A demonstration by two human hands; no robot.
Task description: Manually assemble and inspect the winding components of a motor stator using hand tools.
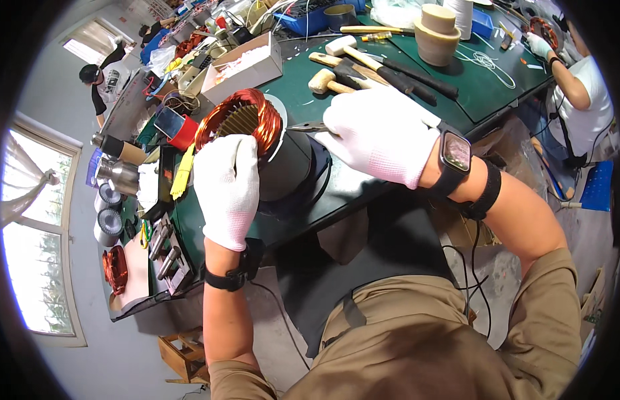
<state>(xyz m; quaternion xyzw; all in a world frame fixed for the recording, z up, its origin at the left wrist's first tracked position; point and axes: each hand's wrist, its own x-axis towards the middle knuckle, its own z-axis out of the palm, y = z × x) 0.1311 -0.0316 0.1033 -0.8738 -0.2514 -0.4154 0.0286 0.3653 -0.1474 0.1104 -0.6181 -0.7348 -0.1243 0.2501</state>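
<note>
A motor stator with copper windings (264, 119) sits upright on a grey round stand (283, 177) at the near edge of the green bench. My left hand (228, 190), in a white glove, is closed at the near side of the windings; its fingertips press together, and whatever they pinch is hidden. My right hand (383, 137), also gloved, grips a pointed metal hand tool (306, 127). The tool's tip points left and reaches the stator's pale outer rim. Its handles lie inside my palm, so I cannot tell pliers from scissors.
Behind my right hand lie several mallets and hammers (373, 63) and a stacked beige cylinder (436, 37). An open cardboard box (246, 67), a yellow brush (182, 175) and a copper coil (114, 270) are to the left. A co-worker's gloved hand (540, 47) works at far right.
</note>
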